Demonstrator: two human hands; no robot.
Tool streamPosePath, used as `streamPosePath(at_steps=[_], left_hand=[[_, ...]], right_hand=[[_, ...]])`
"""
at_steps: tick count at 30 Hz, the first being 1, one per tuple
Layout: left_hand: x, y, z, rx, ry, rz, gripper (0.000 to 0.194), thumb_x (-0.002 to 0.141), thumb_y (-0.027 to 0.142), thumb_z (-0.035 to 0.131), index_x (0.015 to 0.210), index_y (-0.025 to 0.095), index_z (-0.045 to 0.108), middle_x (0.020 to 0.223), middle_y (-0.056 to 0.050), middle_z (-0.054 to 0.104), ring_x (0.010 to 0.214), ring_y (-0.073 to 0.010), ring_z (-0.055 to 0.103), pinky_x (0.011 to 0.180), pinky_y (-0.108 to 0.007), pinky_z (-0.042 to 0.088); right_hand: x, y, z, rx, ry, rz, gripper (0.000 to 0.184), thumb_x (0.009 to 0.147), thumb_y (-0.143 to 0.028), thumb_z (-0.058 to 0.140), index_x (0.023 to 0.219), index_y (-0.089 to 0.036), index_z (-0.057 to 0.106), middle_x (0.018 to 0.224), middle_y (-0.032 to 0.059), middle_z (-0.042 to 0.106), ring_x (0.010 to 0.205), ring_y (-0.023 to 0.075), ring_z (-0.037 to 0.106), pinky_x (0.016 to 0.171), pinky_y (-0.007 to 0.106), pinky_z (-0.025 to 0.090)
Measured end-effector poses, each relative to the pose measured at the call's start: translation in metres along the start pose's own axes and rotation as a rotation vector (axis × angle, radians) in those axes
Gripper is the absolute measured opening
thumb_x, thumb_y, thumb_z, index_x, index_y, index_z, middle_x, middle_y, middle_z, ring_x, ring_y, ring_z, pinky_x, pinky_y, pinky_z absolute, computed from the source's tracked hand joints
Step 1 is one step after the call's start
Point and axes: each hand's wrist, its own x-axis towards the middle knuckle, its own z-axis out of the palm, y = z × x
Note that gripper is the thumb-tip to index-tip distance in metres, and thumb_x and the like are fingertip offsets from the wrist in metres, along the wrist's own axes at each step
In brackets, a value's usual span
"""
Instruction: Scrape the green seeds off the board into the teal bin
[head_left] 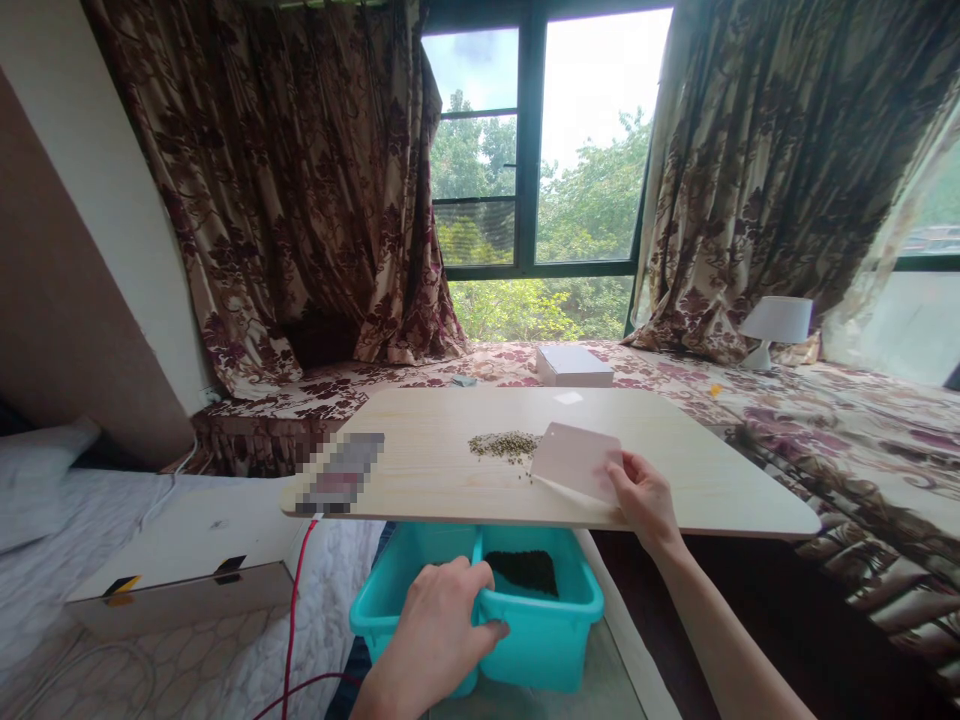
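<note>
My right hand (pixel 643 500) pinches the right edge of a thin, translucent pinkish scraper sheet (pixel 574 460), tilted over the light wood tabletop (pixel 697 470). The sheet's left edge is beside a small heap of greenish beans or seeds (pixel 504 446), with a few loose ones near its lower corner. My left hand (pixel 446 620) grips the front rim of a turquoise two-compartment bin (pixel 540 640) below the table's near edge. Dark, fine-grained contents (pixel 525 570) lie in the bin's right compartment. My hand partly hides the left compartment, so its contents cannot be made out.
A blurred-out flat device (pixel 341 475) lies at the table's left end, with a red cable (pixel 298 600) hanging from it. On the bed at left rests a white box (pixel 195 550). Behind the table are another white box (pixel 574 365) and a lamp (pixel 776 322).
</note>
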Motion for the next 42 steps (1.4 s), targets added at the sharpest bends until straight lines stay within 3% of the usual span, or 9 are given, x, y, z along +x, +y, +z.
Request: streamPosePath(at_steps=[14,20,25,42], left_hand=[[0.000,0.001,-0.001,0.006,-0.001,0.007,0.016,0.074,0.033,0.062,0.089,0.027,0.062,0.093,0.001,0.065,0.090,-0.0218,0.058,0.077,-0.032,0.036],[0.001,0.000,0.000,0.013,-0.006,-0.001,0.017,0.074,0.034,0.063,0.090,0.028,0.062,0.094,0.002,0.065,0.091,-0.0217,0.058,0.077,-0.031,0.036],[0.002,0.000,0.000,0.019,-0.009,0.000,0.017,0.075,0.033,0.064,0.090,0.028,0.061,0.095,0.002,0.064,0.093,-0.0219,0.058,0.078,-0.030,0.036],[-0.004,-0.015,0.014,-0.011,0.062,0.009,0.019,0.073,0.030,0.067,0.091,0.027,0.060,0.097,0.004,0.062,0.094,-0.0177,0.058,0.080,-0.026,0.037]], right_hand=[[-0.004,-0.007,-0.002,-0.006,-0.065,-0.005,0.027,0.067,-0.037,0.060,0.084,-0.018,0.067,0.078,0.0066,0.076,0.076,0.0229,0.071,0.065,0.032,0.055],[-0.003,-0.005,0.000,-0.014,-0.037,-0.016,0.029,0.067,-0.039,0.059,0.085,-0.018,0.066,0.083,0.0081,0.076,0.079,0.0236,0.071,0.070,0.033,0.055],[-0.003,-0.007,-0.001,-0.014,-0.096,-0.014,0.023,0.066,-0.037,0.060,0.081,-0.019,0.066,0.073,0.0057,0.075,0.073,0.0231,0.070,0.068,0.033,0.055],[-0.006,-0.006,-0.009,-0.013,-0.134,-0.060,0.027,0.064,-0.041,0.061,0.078,-0.018,0.065,0.075,0.0063,0.073,0.073,0.0232,0.069,0.070,0.035,0.053]])
